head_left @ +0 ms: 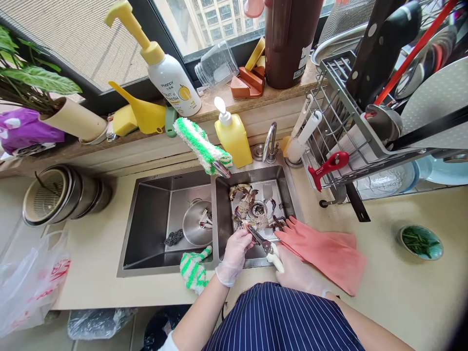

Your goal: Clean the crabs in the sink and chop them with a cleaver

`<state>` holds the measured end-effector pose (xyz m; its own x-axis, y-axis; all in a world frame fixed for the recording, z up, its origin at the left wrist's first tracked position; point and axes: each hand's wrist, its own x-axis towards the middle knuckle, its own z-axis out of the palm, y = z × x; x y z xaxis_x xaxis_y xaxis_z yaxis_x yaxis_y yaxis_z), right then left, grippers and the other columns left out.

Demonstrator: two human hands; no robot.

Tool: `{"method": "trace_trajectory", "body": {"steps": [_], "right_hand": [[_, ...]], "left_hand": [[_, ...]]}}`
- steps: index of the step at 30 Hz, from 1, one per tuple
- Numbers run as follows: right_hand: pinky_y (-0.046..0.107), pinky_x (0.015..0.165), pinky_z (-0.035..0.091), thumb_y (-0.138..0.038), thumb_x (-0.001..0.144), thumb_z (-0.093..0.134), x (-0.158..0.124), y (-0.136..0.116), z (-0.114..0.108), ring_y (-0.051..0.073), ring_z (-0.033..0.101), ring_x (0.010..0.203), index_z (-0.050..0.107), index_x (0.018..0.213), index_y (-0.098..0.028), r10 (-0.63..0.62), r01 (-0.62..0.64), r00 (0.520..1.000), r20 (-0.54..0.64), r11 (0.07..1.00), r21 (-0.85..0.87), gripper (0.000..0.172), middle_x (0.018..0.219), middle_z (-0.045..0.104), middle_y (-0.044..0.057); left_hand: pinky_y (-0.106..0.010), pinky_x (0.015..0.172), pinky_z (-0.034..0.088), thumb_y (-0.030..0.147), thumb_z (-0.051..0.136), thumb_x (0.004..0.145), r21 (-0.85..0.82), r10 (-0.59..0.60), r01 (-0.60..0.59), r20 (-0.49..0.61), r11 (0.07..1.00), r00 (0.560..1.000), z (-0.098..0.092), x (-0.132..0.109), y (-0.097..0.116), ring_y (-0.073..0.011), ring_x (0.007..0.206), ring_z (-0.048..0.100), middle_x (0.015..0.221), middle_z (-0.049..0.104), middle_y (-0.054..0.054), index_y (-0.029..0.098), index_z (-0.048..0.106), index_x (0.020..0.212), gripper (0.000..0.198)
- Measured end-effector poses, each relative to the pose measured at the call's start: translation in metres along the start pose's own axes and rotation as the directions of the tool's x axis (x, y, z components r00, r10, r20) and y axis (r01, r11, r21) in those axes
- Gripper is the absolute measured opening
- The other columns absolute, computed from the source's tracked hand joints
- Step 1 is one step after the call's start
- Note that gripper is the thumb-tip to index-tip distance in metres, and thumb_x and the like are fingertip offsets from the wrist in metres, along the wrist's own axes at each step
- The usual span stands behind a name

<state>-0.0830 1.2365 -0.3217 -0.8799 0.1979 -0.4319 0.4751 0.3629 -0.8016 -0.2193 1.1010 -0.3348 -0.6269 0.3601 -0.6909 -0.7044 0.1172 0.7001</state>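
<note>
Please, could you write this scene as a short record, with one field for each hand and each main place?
Left hand: clear-gloved, holds a small piece over the right basin
Right hand: clear-gloved, holds white-handled scissors, blades close to that piece
Right basin: dark and pale scraps around the drain
Left basin: metal bowl with some pale pieces inside; dark scourer beside it
Counter at right: pink rubber gloves, greens in a small bowl
Window ledge: white pump bottle, yellow funnel

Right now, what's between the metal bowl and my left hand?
The steel divider between the two basins, seen in the head view: metal bowl to its left, left hand to its right.
</note>
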Motion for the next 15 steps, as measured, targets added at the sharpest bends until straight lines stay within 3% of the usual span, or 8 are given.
{"method": "trace_trajectory", "body": {"steps": [8, 11, 15], "right_hand": [[0.028, 0.063, 0.037, -0.002, 0.067, 0.052, 0.008, 0.022, 0.032, 0.02, 0.06, 0.076, 0.057, 0.087, -0.019, 0.276, -0.267, 0.957, 0.086, 0.958, -0.101, 0.027, 0.084, 0.066, 0.005], [0.027, 0.061, 0.035, -0.001, 0.064, 0.053, 0.008, 0.022, 0.035, 0.018, 0.058, 0.073, 0.056, 0.081, -0.019, 0.263, -0.256, 0.953, 0.149, 0.964, -0.068, 0.024, 0.08, 0.064, 0.003], [0.029, 0.065, 0.039, -0.004, 0.066, 0.052, 0.006, 0.018, 0.027, 0.02, 0.059, 0.076, 0.059, 0.085, -0.02, 0.217, -0.212, 0.975, 0.043, 0.973, -0.093, 0.025, 0.083, 0.065, 0.005]], "left_hand": [[-0.02, 0.06, 0.041, 0.04, 0.087, 0.057, 0.062, -0.016, 0.013, 0.057, 0.998, 0.998, -0.008, 0.002, 0.006, -0.0093, 0.062, 0.055, 0.074, 0.069, -0.004, 0.012, 0.075, 0.083, 0.039], [-0.022, 0.061, 0.041, 0.041, 0.084, 0.062, 0.118, -0.014, 0.004, 0.087, 0.993, 0.996, -0.012, 0.004, 0.006, -0.0107, 0.062, 0.056, 0.074, 0.07, -0.005, 0.012, 0.075, 0.087, 0.039], [-0.024, 0.063, 0.042, 0.045, 0.081, 0.066, 0.166, -0.002, -0.013, 0.086, 0.986, 0.996, -0.013, 0.005, 0.003, -0.0127, 0.064, 0.057, 0.074, 0.069, -0.005, 0.013, 0.073, 0.086, 0.039]]}}
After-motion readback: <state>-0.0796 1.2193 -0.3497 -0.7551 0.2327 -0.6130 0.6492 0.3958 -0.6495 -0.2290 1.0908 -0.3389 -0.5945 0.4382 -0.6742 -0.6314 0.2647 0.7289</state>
